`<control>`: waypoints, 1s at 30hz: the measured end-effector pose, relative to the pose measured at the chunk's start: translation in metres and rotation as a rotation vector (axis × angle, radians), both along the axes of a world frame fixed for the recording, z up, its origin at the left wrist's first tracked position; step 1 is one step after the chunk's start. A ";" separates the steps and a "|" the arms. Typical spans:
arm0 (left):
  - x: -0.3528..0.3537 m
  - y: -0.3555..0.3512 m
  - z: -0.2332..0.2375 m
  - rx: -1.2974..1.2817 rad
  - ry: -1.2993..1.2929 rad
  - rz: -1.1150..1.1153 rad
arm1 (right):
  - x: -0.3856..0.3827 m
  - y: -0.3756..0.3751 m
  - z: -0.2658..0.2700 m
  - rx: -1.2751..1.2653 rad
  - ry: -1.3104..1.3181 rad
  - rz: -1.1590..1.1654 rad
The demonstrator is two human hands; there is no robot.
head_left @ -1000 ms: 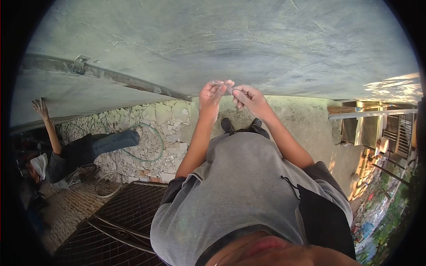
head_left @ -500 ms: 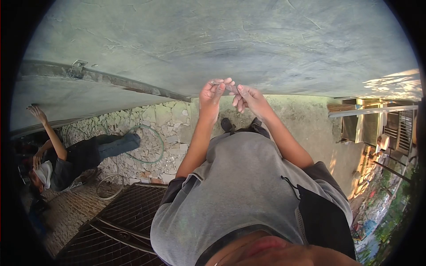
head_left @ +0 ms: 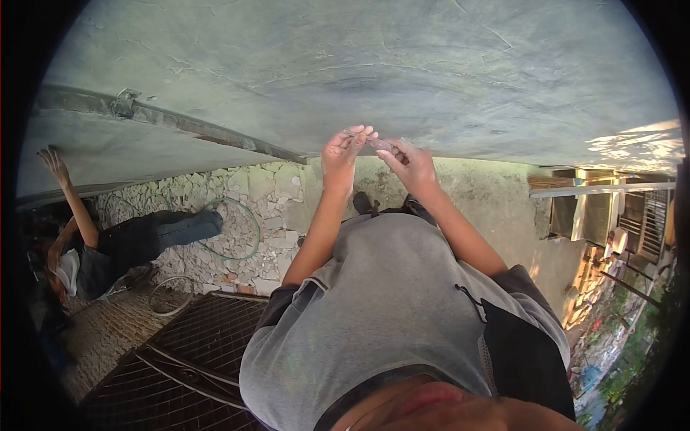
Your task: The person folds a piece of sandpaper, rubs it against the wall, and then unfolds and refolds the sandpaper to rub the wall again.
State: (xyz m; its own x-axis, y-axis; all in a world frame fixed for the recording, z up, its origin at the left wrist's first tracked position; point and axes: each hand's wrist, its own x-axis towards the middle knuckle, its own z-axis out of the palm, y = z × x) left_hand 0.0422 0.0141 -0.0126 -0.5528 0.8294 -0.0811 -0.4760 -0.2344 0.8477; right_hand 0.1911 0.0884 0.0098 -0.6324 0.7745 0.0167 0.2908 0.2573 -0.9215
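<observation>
My left hand (head_left: 341,152) is raised near the wall, its fingers pinching one end of a small, dusty, greyish-pink strip (head_left: 379,144). The other end of the strip is between the thumb and fingers of my right hand (head_left: 412,164). Stretched between both hands, the strip looks thin and folded or crumpled; its material is too small to make out. Pale dust coats my fingers. Just beyond the hands rises the grey-green plastered wall (head_left: 402,79), with streaks and ridges on its surface.
A dark metal bar (head_left: 205,133) runs along the wall at left. Another person (head_left: 118,244) stands left, one hand against the wall. Rubble (head_left: 248,187), a green hose (head_left: 256,230) and a dark metal grille (head_left: 183,352) lie below. At right is a wooden frame structure (head_left: 596,208).
My right hand has turned and its fingers have closed in on the strip, which shows more plainly. The other person's raised hand has moved up along the wall.
</observation>
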 end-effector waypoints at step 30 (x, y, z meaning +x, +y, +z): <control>0.175 0.103 -0.032 -0.127 0.289 -0.299 | 0.208 0.130 -0.025 0.242 0.094 -0.051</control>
